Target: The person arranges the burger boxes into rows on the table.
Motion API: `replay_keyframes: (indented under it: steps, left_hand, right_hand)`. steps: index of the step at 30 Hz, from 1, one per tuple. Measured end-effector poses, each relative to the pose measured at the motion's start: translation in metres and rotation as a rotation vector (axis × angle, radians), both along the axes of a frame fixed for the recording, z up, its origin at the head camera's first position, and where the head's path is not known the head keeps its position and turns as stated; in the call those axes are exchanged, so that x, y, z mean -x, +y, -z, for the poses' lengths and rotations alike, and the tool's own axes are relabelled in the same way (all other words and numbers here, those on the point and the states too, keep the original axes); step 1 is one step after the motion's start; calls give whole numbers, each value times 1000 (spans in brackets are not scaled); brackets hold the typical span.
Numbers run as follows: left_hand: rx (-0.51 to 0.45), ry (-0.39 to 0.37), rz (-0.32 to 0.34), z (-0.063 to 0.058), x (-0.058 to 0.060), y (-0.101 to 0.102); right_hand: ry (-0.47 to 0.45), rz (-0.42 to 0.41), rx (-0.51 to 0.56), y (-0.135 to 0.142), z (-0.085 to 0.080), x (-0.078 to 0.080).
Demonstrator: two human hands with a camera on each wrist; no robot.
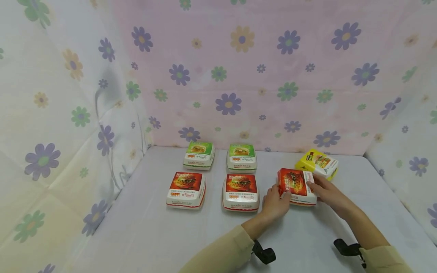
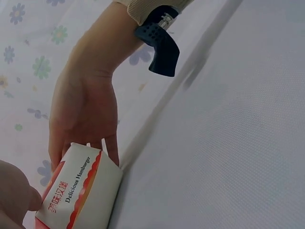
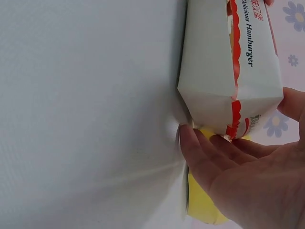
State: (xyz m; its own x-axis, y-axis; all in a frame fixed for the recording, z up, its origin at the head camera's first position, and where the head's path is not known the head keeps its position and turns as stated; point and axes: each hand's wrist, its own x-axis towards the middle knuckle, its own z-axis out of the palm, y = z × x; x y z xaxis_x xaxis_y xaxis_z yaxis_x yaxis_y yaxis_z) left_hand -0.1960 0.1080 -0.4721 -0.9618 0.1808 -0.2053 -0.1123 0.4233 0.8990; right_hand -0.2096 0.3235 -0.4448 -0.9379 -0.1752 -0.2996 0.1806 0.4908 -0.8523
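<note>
Both hands are on a red and white hamburger box (image 1: 296,186) at the right of the table. My left hand (image 1: 275,203) grips its left side, thumb at the front corner. From the other side my right hand (image 1: 326,191) holds it, thumb on the lid edge and fingers along the side wall. "Delicious Hamburger" is printed on the front of the box (image 2: 71,191) in the left wrist view. In the right wrist view, the fingertips of my right hand (image 3: 248,176) lie low against the box's end, close to the tabletop.
A yellow burger box (image 1: 317,163) sits right behind the held one. Two green boxes, one left (image 1: 199,156) and one centre (image 1: 241,158), stand in the back row. In front of them are two red boxes, left (image 1: 186,190) and centre (image 1: 241,192). Flowered cloth (image 1: 252,76) walls the table.
</note>
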Motion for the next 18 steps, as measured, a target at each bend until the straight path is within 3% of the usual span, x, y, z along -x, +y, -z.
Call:
replay_keyframes:
  steps: [10, 18]
  left_hand:
    - [-25, 40, -52, -3, 10, 0]
    - [-76, 9, -115, -4, 15, 4]
  right_hand:
    - [26, 37, -23, -1, 2, -6]
    - [76, 75, -142, -2, 3, -15]
